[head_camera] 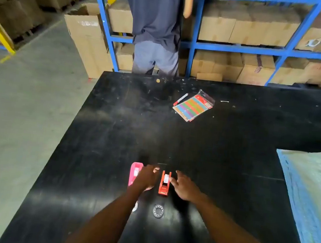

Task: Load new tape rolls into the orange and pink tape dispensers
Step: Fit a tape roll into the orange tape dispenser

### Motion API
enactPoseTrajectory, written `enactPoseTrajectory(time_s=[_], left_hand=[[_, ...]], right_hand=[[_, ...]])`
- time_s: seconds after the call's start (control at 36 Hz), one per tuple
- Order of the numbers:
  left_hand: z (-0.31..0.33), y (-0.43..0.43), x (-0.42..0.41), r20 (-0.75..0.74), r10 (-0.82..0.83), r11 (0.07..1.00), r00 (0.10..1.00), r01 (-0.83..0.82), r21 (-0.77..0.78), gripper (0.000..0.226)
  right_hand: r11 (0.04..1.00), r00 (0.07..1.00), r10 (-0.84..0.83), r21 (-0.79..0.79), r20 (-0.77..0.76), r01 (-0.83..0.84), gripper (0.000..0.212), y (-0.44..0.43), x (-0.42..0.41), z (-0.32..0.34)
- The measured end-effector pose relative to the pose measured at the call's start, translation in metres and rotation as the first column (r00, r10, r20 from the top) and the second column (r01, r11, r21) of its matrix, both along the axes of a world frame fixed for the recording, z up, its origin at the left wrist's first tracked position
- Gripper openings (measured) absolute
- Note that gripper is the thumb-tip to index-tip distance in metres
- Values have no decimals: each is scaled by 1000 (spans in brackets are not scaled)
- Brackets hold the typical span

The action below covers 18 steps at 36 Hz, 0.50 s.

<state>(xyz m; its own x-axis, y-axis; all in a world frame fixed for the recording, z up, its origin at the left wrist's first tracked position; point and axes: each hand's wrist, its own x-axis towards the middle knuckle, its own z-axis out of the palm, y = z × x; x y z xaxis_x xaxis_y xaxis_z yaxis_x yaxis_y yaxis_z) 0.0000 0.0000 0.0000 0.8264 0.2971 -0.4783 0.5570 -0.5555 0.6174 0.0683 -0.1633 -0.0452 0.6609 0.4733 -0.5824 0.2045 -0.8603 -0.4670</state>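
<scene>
An orange tape dispenser [164, 183] stands on the black table [114, 136] near its front, with a white roll showing at its top. To its left lies a pink tape dispenser [134, 172], partly hidden by my left hand [146, 177]. That hand hovers between the two dispensers, fingers loosely curled, holding nothing I can make out. My right hand [183, 186] is just right of the orange dispenser, fingers spread, fingertips close to its side. A clear tape roll [158, 211] lies nearer to me, and another roll [135, 206] peeks out beside my left forearm.
A colourful packet [192, 107] and a red-tipped marker [180, 99] lie further back on the table. A person [156, 22] stands at the far edge before blue shelving [242, 48] with cardboard boxes. A blue crate [305, 205] sits at the right.
</scene>
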Motion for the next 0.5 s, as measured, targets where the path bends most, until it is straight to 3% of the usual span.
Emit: enactPoseTrajectory(time_s=[0.11, 0.22, 0.42, 0.5], left_hand=[[8, -12, 4, -20, 15, 1000, 1000, -15, 15, 28], [-36, -2, 5, -62, -19, 1000, 998, 20, 16, 27], [-33, -1, -4, -11, 69, 973, 998, -69, -222, 29], [-37, 7, -6, -11, 65, 951, 998, -66, -303, 30]], right_hand=[[994, 996, -84, 75, -22, 85, 64, 7, -5, 2], [982, 991, -124, 141, -41, 129, 55, 18, -18, 7], [904, 946, -312, 280, -89, 324, 47, 31, -30, -3], [858, 916, -387, 320, -111, 401, 35, 36, -34, 7]])
